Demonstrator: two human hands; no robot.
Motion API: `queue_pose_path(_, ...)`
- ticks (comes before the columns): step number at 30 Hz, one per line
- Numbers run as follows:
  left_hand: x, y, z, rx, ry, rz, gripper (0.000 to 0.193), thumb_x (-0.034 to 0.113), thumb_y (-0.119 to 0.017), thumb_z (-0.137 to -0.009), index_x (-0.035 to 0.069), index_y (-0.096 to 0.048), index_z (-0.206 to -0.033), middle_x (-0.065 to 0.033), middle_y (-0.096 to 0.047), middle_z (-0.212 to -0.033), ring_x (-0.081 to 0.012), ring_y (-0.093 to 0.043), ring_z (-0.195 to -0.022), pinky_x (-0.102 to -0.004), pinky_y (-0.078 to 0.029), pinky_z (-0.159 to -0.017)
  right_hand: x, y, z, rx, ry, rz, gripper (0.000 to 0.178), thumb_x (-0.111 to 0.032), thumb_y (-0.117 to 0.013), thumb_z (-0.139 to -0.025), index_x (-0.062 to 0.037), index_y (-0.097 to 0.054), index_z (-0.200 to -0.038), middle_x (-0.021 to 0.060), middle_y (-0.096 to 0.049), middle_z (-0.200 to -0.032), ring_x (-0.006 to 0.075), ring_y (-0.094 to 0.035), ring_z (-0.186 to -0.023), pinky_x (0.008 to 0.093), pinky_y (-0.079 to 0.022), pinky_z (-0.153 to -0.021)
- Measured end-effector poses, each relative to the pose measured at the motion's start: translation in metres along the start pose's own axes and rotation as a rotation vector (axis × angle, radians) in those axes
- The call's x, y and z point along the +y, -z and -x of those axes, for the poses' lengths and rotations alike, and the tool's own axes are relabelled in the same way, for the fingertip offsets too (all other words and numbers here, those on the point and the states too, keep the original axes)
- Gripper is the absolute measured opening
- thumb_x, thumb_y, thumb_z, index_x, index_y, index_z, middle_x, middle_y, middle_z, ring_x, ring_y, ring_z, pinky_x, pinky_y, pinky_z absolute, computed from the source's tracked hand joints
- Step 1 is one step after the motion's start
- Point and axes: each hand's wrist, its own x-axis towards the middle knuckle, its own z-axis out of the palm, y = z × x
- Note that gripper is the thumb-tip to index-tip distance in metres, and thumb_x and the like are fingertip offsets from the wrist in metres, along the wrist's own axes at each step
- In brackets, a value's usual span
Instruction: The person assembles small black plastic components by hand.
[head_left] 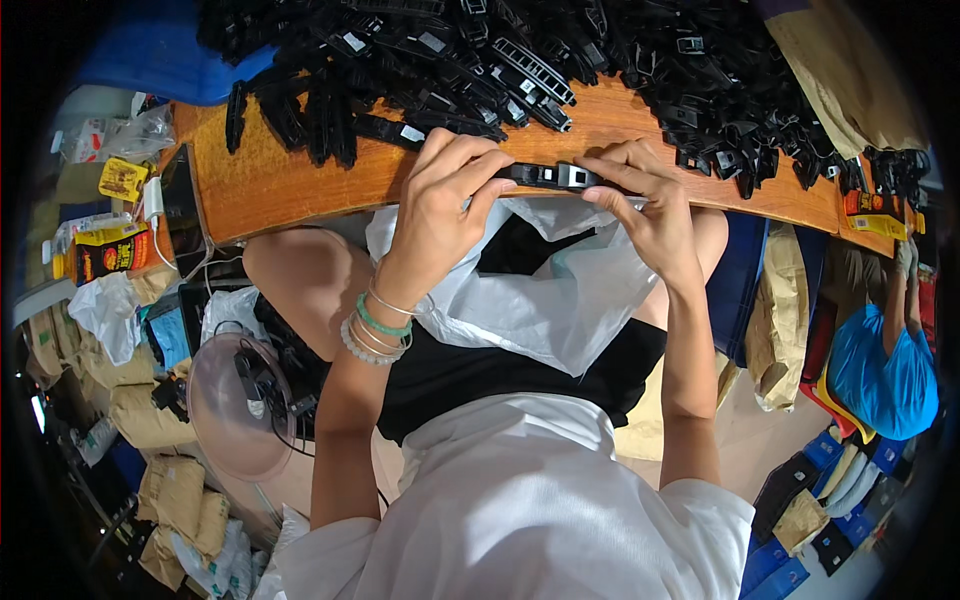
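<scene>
Head-worn fisheye, straight down, close.

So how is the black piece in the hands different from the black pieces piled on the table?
The held black clip is alone, level, pinched between the left hand and right hand at the table edge. The piled black clips lie loose, heaped and crisscrossed, untouched. Both look like black plastic with pale patches.

hands: two, the left hand (445, 195) and the right hand (645, 195)
black plastic part (550, 176) between the hands: one
heap of black parts (520, 60) beyond the hands: too many to count
bracelets (378, 330) on the left wrist: several
fan (235, 405) below the left hand: one
</scene>
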Motion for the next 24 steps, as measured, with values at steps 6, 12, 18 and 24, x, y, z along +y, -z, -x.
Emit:
queue_pose_path(6,-0.003,-0.003,-0.002,0.009,-0.073,0.057,0.021,-0.002,-0.073,-0.071,-0.003,-0.067,-0.092,-0.0102,-0.064,-0.090,-0.0265,-0.056,-0.084,-0.0357,-0.049,-0.073,-0.008,-0.013,-0.009,-0.016,0.111,0.035,0.030,-0.006,-0.074,-0.072,0.0007,-0.071,-0.102,0.0074,-0.060,-0.092,0.0233,-0.053,-0.086,0.0352,-0.042,-0.081)
queue_pose_path(12,-0.003,0.006,0.001,0.002,-0.054,0.214,0.026,-0.002,-0.074,-0.070,-0.003,-0.068,-0.095,-0.0107,-0.063,-0.090,-0.0270,-0.057,-0.083,-0.0356,-0.049,-0.073,-0.019,0.000,0.013,-0.051,0.004,0.011,0.034,0.012,-0.063,-0.073,-0.0012,-0.070,-0.103,0.0084,-0.062,-0.098,0.0246,-0.061,-0.088,0.0348,-0.048,-0.075)
queue_pose_path(18,-0.013,0.019,-0.008,0.092,-0.167,-0.343,0.030,-0.002,-0.072,-0.072,-0.001,-0.068,-0.102,-0.0113,-0.061,-0.102,-0.0263,-0.055,-0.086,-0.0362,-0.046,-0.072,0.019,0.044,0.023,0.580,0.000,0.750,0.020,0.000,-0.072,-0.074,-0.0059,-0.069,-0.092,0.0072,-0.061,-0.097,0.0260,-0.057,-0.089,0.0360,-0.045,-0.078)
queue_pose_path(24,-0.016,0.019,-0.014,-0.049,-0.289,-0.450,0.029,-0.001,-0.069,-0.073,-0.002,-0.062,-0.102,-0.0126,-0.059,-0.103,-0.0281,-0.056,-0.088,-0.0378,-0.047,-0.075,0.021,0.030,0.024,0.505,0.065,0.776,0.018,-0.004,-0.073,-0.074,-0.0076,-0.064,-0.089,0.0060,-0.060,-0.101,0.0251,-0.054,-0.093,0.0380,-0.039,-0.084)
